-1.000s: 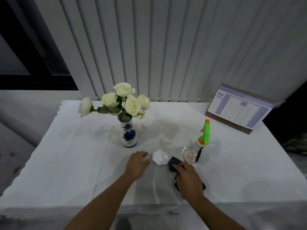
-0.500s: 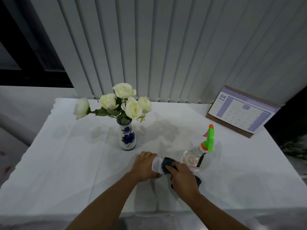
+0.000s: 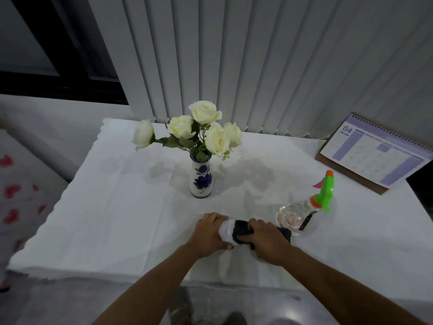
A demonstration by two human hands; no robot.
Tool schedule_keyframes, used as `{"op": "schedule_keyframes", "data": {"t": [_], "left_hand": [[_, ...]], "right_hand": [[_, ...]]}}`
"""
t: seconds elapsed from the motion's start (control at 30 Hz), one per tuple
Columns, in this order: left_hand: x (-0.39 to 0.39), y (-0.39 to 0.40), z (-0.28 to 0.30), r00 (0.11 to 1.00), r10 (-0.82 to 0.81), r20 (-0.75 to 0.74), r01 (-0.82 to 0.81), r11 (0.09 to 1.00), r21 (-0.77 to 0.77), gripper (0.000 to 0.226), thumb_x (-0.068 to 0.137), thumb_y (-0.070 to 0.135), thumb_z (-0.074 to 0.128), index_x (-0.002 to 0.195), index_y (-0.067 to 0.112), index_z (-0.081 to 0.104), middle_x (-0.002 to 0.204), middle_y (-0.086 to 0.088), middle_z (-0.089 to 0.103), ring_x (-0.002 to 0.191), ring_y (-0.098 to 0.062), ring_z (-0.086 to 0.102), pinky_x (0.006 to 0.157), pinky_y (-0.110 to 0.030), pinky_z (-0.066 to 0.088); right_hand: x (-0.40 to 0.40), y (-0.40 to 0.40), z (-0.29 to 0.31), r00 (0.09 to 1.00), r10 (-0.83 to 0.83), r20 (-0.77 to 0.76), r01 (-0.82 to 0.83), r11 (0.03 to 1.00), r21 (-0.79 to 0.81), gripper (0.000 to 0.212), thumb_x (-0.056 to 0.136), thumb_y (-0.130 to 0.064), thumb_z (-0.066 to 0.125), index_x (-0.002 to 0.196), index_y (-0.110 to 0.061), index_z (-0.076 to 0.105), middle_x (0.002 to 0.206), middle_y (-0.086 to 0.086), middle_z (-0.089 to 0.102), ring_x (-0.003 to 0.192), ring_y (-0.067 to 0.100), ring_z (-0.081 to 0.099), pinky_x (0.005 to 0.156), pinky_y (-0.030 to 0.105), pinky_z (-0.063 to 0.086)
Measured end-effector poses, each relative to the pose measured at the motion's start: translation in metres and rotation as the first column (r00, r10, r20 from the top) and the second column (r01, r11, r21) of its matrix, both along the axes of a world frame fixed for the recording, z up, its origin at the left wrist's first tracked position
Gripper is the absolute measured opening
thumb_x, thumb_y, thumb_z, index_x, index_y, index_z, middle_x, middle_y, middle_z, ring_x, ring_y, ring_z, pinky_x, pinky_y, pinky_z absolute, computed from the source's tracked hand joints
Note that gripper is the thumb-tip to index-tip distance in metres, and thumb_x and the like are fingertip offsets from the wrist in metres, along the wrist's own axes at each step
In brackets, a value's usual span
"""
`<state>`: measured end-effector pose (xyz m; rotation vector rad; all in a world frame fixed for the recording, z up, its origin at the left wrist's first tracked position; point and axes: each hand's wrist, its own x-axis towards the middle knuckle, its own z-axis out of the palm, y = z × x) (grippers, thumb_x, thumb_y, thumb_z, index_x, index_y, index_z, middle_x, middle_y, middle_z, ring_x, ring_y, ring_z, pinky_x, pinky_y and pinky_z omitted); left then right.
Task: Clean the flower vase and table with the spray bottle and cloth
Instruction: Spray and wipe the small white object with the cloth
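Observation:
A white vase [image 3: 201,181] with a blue flower pattern holds several cream roses [image 3: 204,131] at the middle of the table [image 3: 105,207], which is covered with a white cloth. My left hand [image 3: 208,233] grips a small white object [image 3: 226,231] near the front edge. My right hand [image 3: 267,240] presses a dark cloth [image 3: 241,233] against that object. A clear spray bottle [image 3: 304,207] with a green and orange trigger head lies tilted just right of my hands.
A purple desk calendar [image 3: 372,153] leans at the back right corner. Vertical grey blinds [image 3: 257,55] hang behind the table, with a dark window [image 3: 46,43] at left. A floor with red petals [image 3: 14,191] lies left of the table.
My left hand closed around the white object, and my right hand brought the dark cloth up against it. The camera moved closer and shifted left.

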<state>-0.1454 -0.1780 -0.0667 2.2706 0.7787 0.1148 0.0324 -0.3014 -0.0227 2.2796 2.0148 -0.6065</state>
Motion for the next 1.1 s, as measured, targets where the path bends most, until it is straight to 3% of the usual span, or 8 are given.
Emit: {"op": "schedule_keyframes", "data": {"t": [0.07, 0.13, 0.33, 0.4, 0.5, 0.63, 0.87, 1.1], "left_hand": [[0.001, 0.003, 0.0, 1.0, -0.013, -0.019, 0.013, 1.0, 0.0, 0.092, 0.059, 0.052, 0.085, 0.137, 0.022, 0.048, 0.128, 0.001, 0.051, 0.117, -0.018, 0.044, 0.097, -0.028, 0.031], [0.002, 0.005, -0.003, 0.999, -0.022, -0.044, 0.022, 1.0, 0.004, 0.093, 0.059, 0.055, 0.083, 0.138, 0.023, 0.047, 0.129, 0.002, 0.05, 0.117, -0.017, 0.043, 0.098, -0.029, 0.032], [0.003, 0.006, -0.008, 1.0, 0.006, -0.024, -0.006, 1.0, -0.004, 0.093, 0.057, 0.059, 0.082, 0.137, 0.026, 0.047, 0.13, 0.003, 0.051, 0.117, -0.016, 0.044, 0.098, -0.027, 0.031], [0.003, 0.005, -0.008, 1.0, 0.014, -0.005, -0.014, 1.0, -0.003, 0.092, 0.057, 0.059, 0.082, 0.135, 0.026, 0.048, 0.129, 0.004, 0.052, 0.117, -0.015, 0.045, 0.095, -0.024, 0.029], [0.001, 0.003, -0.01, 0.999, 0.033, 0.016, -0.033, 0.999, 0.001, 0.091, 0.056, 0.058, 0.082, 0.135, 0.027, 0.049, 0.129, 0.005, 0.052, 0.117, -0.013, 0.045, 0.091, -0.019, 0.025], [0.002, 0.004, -0.009, 0.999, 0.042, 0.019, -0.043, 0.999, 0.02, 0.091, 0.054, 0.058, 0.082, 0.133, 0.027, 0.05, 0.128, 0.005, 0.054, 0.116, -0.014, 0.047, 0.091, -0.02, 0.027], [0.001, 0.007, -0.01, 1.0, 0.02, -0.019, -0.02, 0.999, 0.033, 0.09, 0.058, 0.064, 0.077, 0.135, 0.028, 0.047, 0.13, 0.006, 0.052, 0.118, -0.014, 0.045, 0.093, -0.021, 0.028], [0.002, 0.008, -0.011, 1.0, 0.021, -0.023, -0.021, 1.0, 0.011, 0.093, 0.057, 0.063, 0.079, 0.136, 0.028, 0.045, 0.131, 0.005, 0.051, 0.119, -0.014, 0.045, 0.1, -0.027, 0.032]], "right_hand": [[0.004, 0.012, 0.007, 0.999, -0.039, 0.02, 0.039, 0.999, 0.008, 0.035, 0.097, -0.028, 0.045, 0.131, -0.022, 0.051, 0.123, 0.008, 0.048, 0.113, 0.029, 0.044, 0.081, 0.036, 0.028], [0.007, 0.025, 0.009, 0.999, -0.038, 0.032, 0.038, 0.999, 0.001, 0.037, 0.096, -0.021, 0.044, 0.131, -0.025, 0.053, 0.124, 0.008, 0.047, 0.114, 0.029, 0.04, 0.088, 0.041, 0.03], [0.002, 0.018, 0.003, 0.994, -0.104, -0.034, 0.104, 0.995, 0.004, 0.037, 0.097, -0.046, 0.04, 0.126, -0.025, 0.052, 0.114, 0.005, 0.05, 0.105, 0.027, 0.047, 0.079, 0.029, 0.029], [-0.001, 0.012, 0.002, 0.985, -0.155, -0.072, 0.158, 0.987, 0.035, 0.031, 0.099, -0.037, 0.043, 0.125, -0.027, 0.055, 0.116, 0.008, 0.05, 0.107, 0.03, 0.047, 0.086, 0.034, 0.034], [-0.01, 0.001, -0.004, 0.999, -0.031, 0.025, 0.031, 1.0, 0.007, 0.04, 0.095, -0.023, 0.047, 0.133, -0.036, 0.051, 0.127, 0.009, 0.045, 0.115, 0.029, 0.043, 0.092, 0.036, 0.033], [-0.016, -0.003, -0.005, 1.0, 0.022, -0.01, -0.023, 0.999, -0.025, 0.046, 0.092, -0.011, 0.047, 0.132, -0.034, 0.052, 0.125, 0.008, 0.047, 0.113, 0.03, 0.041, 0.091, 0.042, 0.034], [-0.014, 0.025, 0.002, 0.981, -0.002, 0.196, 0.001, 1.0, 0.006, 0.044, 0.097, -0.026, 0.041, 0.14, -0.038, 0.041, 0.131, 0.009, 0.039, 0.118, 0.029, 0.038, 0.095, 0.04, 0.03], [-0.021, 0.003, -0.005, 0.987, 0.077, 0.144, -0.082, 0.996, 0.025, 0.042, 0.095, -0.02, 0.044, 0.134, -0.035, 0.046, 0.128, 0.009, 0.044, 0.114, 0.032, 0.044, 0.09, 0.04, 0.036]]}}
